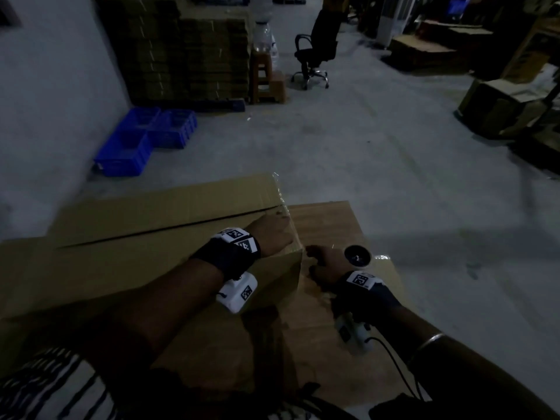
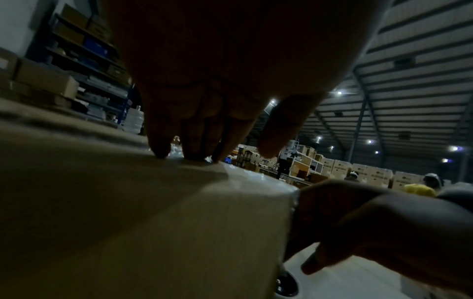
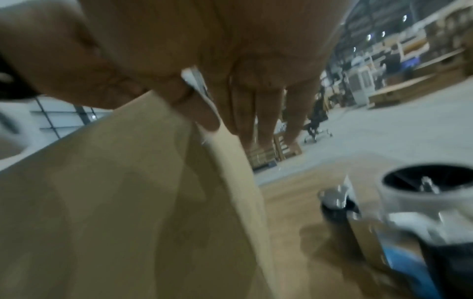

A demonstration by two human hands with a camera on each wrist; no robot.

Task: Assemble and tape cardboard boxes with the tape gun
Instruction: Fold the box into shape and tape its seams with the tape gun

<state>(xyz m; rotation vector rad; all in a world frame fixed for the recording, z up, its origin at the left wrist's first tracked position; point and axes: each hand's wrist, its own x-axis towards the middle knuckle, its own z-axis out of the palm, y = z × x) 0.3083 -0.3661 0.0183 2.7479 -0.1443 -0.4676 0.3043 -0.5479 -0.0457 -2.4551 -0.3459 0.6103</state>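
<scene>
A brown cardboard box lies on a wooden table, its top flaps closed along a seam. My left hand rests on the box's top right end, and its straight fingertips press shiny clear tape down at the edge. My right hand is against the box's right end face, thumb and straight fingers flat on the cardboard at the corner. The tape gun lies on the table just right of that hand, untouched, its roll facing up.
Blue plastic crates sit on the floor to the left, beside a tall stack of flat cardboard. A stool carrying a water bottle and an office chair stand farther off. More cartons line the right.
</scene>
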